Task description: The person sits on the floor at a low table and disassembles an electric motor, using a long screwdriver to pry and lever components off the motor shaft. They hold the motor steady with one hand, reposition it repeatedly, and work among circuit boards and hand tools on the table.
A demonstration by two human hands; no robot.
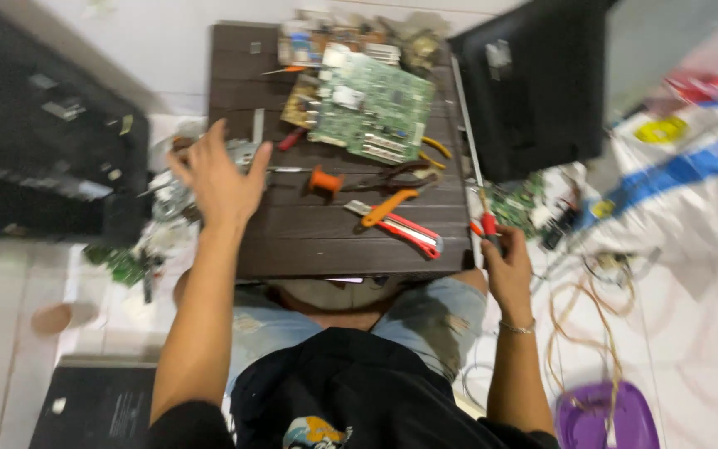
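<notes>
Red-handled screwdriver stands upright at the dark table's right edge, gripped by the closed right hand. Left hand hovers spread open, empty, near metal parts at the table's left edge.

Both arms are bare from the shoulder down to the left hand and the right hand. A thin metal bracelet circles the right wrist. The person wears a black top with a small blue and yellow print on the chest, and light blue, faded denim shorts with frayed, worn patches
</notes>
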